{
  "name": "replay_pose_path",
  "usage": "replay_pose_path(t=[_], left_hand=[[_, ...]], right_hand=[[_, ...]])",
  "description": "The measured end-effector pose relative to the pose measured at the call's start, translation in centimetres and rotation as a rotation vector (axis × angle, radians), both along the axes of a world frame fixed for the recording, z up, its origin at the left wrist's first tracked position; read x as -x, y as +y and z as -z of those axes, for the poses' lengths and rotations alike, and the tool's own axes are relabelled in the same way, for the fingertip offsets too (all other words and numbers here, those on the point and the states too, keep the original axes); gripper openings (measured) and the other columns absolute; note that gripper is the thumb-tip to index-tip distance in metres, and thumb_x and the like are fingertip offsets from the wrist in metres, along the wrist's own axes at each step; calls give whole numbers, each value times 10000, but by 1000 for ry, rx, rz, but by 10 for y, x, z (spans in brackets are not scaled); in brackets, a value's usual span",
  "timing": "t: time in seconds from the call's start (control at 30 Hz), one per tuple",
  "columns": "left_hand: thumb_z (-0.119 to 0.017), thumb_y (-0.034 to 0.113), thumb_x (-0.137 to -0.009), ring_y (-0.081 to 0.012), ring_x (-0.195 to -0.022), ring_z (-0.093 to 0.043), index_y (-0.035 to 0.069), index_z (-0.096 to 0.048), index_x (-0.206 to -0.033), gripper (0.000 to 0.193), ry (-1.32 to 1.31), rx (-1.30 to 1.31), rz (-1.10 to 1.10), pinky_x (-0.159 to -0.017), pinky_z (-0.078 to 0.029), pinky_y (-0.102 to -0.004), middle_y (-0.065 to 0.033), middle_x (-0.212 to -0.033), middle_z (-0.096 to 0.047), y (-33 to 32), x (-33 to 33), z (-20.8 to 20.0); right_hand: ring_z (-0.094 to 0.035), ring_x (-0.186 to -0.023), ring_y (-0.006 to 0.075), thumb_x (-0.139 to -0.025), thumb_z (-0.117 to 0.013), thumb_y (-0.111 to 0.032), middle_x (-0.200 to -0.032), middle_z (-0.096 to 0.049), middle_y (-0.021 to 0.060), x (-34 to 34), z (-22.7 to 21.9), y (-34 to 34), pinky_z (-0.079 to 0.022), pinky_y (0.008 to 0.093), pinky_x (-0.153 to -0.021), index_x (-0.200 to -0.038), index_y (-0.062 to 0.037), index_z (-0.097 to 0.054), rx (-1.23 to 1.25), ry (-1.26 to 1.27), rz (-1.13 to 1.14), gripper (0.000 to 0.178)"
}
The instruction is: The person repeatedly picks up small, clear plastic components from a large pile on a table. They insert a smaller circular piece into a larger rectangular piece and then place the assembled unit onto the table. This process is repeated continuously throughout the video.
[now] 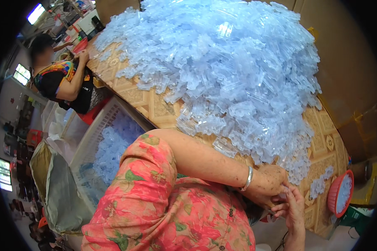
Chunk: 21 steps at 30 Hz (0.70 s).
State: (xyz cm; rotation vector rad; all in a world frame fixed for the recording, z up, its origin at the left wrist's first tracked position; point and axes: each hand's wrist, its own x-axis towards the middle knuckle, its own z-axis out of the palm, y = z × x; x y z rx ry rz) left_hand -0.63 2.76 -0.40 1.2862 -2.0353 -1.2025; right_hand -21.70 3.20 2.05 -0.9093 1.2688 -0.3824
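Note:
My left hand, with a silver bangle at its wrist, is closed with its fingertips pressed together. My right hand meets it from the right, fingers bent and pinching. Between the two sets of fingertips is a small clear plastic piece, mostly covered by the fingers, so its exact shape is hidden. Just beyond my hands rises a large heap of clear, bluish plastic pieces on the wood-patterned table. A few loose pieces lie to the right of my hands.
At the right table edge stands a red plastic basket holding similar pieces. A large white crate with more pieces sits left of me, beside a grey-green sack. Cardboard walls the table's right side. Another person works at the far left.

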Motion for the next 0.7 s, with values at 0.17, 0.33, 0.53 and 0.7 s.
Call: replay_pose_path(t=[0.17, 0.33, 0.53, 0.7], left_hand=[[-707, 310, -843, -360, -856, -719, 145, -790, -1037, 268, 49, -5, 23, -759, -561, -463, -169, -877, -737, -1, 6, 12], [-721, 292, -854, -349, -910, -717, 186, -785, -1075, 254, 48, 1, 9, -791, -557, -450, -141, -909, -747, 2, 3, 5], [-717, 282, -857, -359, -860, -719, 185, -795, -1026, 209, 86, 43, -25, -762, -559, -456, -154, -855, -738, 4, 8, 16], [-691, 333, -859, -382, -830, -713, 147, -787, -991, 248, 37, -37, -45, -749, -559, -473, -186, -837, -726, 2, 8, 7]], right_hand=[[-733, -621, 297, -1019, -582, -315, -936, -702, 276, 1, -7, -9, -592, 321, -418, -1292, -23, -427, -67, -40, -57, 428], [-730, -611, 304, -998, -621, -320, -909, -702, 282, 5, -5, -12, -593, 341, -412, -1281, -29, -434, -93, -39, -75, 447], [-729, -613, 299, -1001, -604, -295, -880, -701, 269, 3, 0, -13, -597, 350, -419, -1249, -40, -450, -109, -63, -45, 388], [-738, -671, 276, -984, -611, -353, -894, -699, 230, -3, -2, -9, -597, 331, -434, -1287, -64, -496, -35, 26, -54, 434]])
